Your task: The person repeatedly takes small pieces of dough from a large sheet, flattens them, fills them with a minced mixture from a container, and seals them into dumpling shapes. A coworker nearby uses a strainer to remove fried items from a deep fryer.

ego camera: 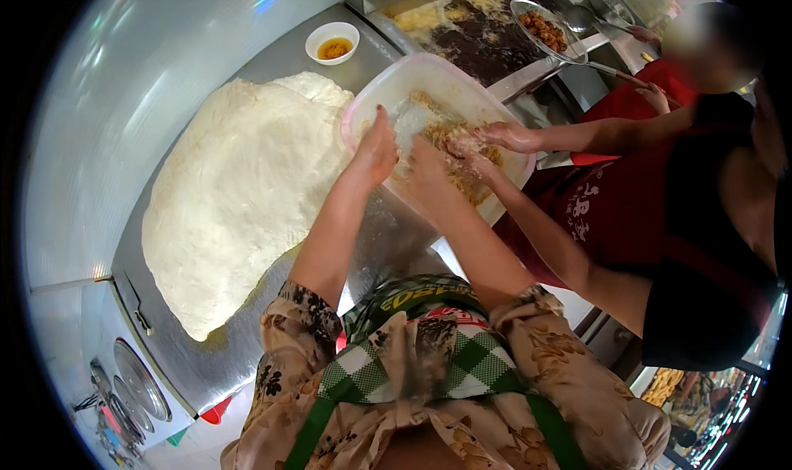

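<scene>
A large slab of pale dough (241, 191) lies on the steel worktop (232, 349). Right of it, a translucent plastic tub with a pink rim (365, 98) holds crumbly yellowish-brown matter (455, 139). My left hand (378, 148) is over the tub's near left side, thumb up and fingers curled; whether it grips anything cannot be told. My right hand (426, 160) reaches down inside the tub, blurred, its fingertips hidden. A co-worker's two hands (489, 142), coated with crumbs, are in the same tub, just right of my right hand.
A white bowl of orange-brown sauce (334, 43) stands behind the dough. Beyond the tub is a fryer of dark oil (464, 43) with pale food floating. Another person holds a wire strainer of browned pieces (544, 30) over it. The co-worker in a dark red apron (569, 204) stands close on the right.
</scene>
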`<state>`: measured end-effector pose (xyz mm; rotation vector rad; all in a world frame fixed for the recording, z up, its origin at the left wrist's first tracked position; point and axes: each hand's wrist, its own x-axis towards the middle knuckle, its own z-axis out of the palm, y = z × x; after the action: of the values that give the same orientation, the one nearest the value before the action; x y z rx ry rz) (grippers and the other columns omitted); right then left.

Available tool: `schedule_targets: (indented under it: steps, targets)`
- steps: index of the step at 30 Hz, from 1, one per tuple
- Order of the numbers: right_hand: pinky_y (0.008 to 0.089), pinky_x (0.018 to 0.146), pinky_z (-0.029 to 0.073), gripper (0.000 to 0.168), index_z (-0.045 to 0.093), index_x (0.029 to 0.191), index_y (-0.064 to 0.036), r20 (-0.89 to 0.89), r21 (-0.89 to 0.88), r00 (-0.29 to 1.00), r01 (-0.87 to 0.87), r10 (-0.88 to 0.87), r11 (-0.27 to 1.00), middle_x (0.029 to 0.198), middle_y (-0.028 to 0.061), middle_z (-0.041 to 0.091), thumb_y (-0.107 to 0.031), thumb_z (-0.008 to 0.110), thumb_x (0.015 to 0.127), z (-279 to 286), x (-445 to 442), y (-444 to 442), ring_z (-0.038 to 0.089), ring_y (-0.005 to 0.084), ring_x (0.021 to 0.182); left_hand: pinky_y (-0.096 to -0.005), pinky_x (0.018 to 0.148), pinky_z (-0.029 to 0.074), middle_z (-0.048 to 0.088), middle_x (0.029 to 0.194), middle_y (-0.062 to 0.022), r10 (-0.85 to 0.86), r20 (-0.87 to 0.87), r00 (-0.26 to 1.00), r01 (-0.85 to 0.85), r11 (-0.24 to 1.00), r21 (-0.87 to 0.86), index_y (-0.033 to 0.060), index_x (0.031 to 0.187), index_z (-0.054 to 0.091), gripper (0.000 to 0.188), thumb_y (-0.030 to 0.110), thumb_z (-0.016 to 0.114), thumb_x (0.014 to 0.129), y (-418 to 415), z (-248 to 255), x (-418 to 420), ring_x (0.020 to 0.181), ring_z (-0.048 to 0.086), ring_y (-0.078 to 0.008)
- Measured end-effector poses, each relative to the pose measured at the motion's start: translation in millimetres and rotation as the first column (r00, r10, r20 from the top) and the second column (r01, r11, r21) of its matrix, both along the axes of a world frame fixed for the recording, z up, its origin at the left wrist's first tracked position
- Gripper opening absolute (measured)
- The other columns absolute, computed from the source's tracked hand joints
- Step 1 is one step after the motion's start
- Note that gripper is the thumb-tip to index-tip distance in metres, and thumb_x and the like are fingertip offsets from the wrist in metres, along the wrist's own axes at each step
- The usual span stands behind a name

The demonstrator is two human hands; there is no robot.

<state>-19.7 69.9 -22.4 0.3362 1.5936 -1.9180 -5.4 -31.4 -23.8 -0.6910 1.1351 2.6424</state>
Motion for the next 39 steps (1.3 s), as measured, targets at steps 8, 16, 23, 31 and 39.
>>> schedule_targets:
  steps: [8,16,23,31,39]
  targets:
    - [0.0443,0.093,0.041,0.038,0.045,0.121,-0.005,0.593,-0.49,0.781,0.158,0.195,0.857,0.118,0.0147,0.051,-0.027,0.03,0.093,-36,13,89,0.05,0.0294,0.109,-0.0386,0.105,0.022,0.03,0.14,-0.0109,-0.324,0.24,0.915,0.369,0.912,-0.179,0.0124,0.14,0.022,0.065,0.056,0.022,0.091,36,-74,-24,0.13,0.025,-0.0228]
    - [0.0451,0.089,0.045,0.037,0.045,0.12,-0.003,0.621,-0.376,0.784,0.312,-0.012,0.873,0.117,0.0156,0.053,-0.026,0.031,0.094,-89,-1,85,0.053,0.03,0.105,-0.0452,0.106,0.014,0.023,0.142,-0.0183,-0.402,0.661,0.634,0.769,0.239,-0.593,0.0028,0.134,0.033,0.067,0.051,0.014,0.092,62,-46,-38,0.134,0.013,-0.0323]
    - [0.0401,0.088,0.046,0.036,0.047,0.118,-0.003,0.583,-0.496,0.808,0.265,0.09,0.827,0.115,0.0152,0.054,-0.022,0.032,0.092,-90,8,68,0.056,0.0273,0.101,-0.0529,0.085,0.036,0.058,0.106,-0.0205,-0.539,0.567,0.624,0.498,-0.285,-0.819,-0.0023,0.108,0.055,0.051,0.04,0.031,0.089,15,-223,-60,0.097,0.053,-0.0396]
    - [0.0371,0.08,0.049,0.032,0.054,0.102,0.0,0.567,-0.333,0.823,0.261,-0.029,0.906,0.098,0.0137,0.06,-0.021,0.032,0.091,-127,-2,48,0.06,0.0263,0.088,-0.0415,0.037,0.034,0.049,0.062,-0.009,-0.447,0.593,0.67,0.742,0.374,-0.557,0.002,0.073,0.053,0.018,0.015,0.044,0.08,38,-149,-46,0.045,0.044,-0.0224]
    - [0.0329,0.07,0.05,0.02,0.058,0.097,-0.009,-0.154,-0.171,0.97,-0.214,0.188,0.962,0.091,0.0054,0.061,-0.019,0.044,0.087,-161,-1,74,0.06,0.0187,0.08,-0.0419,0.056,0.047,0.059,0.074,-0.0205,-0.494,0.438,0.751,0.548,0.095,-0.831,-0.0027,0.088,0.061,0.029,0.023,0.05,0.08,42,-124,-30,0.066,0.059,-0.0308]
